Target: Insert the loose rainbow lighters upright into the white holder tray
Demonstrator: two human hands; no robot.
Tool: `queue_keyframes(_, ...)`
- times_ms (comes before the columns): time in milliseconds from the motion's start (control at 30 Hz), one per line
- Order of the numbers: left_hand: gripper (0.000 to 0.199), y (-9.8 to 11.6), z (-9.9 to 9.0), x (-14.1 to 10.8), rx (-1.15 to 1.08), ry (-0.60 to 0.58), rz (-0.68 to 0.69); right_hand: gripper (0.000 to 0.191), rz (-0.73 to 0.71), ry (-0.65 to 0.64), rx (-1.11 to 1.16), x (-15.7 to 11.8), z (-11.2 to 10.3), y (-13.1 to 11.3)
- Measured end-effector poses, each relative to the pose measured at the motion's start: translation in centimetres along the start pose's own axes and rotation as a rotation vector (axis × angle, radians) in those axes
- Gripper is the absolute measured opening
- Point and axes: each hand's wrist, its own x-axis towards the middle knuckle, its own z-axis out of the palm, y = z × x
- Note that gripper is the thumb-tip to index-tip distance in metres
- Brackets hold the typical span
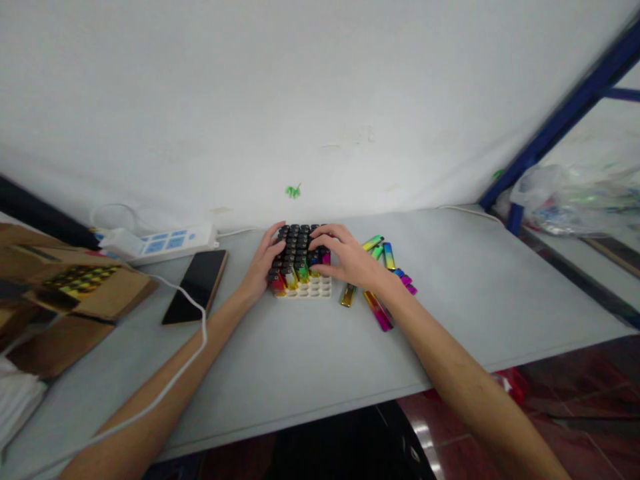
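Two hands, left [263, 263] and right [345, 257], at one white tray [305, 288]. Right of the tray, roughly seven loose lighters [379, 311]. Left of it: one phone [197, 285], one power strip [160, 243], one open carton [83, 283].

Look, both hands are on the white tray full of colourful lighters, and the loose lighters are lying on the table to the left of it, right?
Not quite. The head view shows the loose lighters to the right of the white tray, not left. Both the left hand and right hand do rest on it.
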Motion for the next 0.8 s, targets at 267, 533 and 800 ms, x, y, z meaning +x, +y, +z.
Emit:
queue_keyframes(267, 0.068, -0.2, 0.0, -0.1, 0.023, -0.017, 0.025, 0.023, 0.015, 0.122, 0.071, 0.1, -0.1, -0.5)
queue_keyframes(533, 0.069, 0.7, 0.4, -0.6, -0.02, -0.001, -0.019, 0.04, 0.322, 0.459, 0.462, 0.3, -1.7, 0.1)
queue_keyframes(800, 0.068, 0.2, 0.2, -0.3, 0.021, -0.024, 0.028, 0.03, 0.187, 0.298, 0.26, -0.1, -1.0, -1.0)
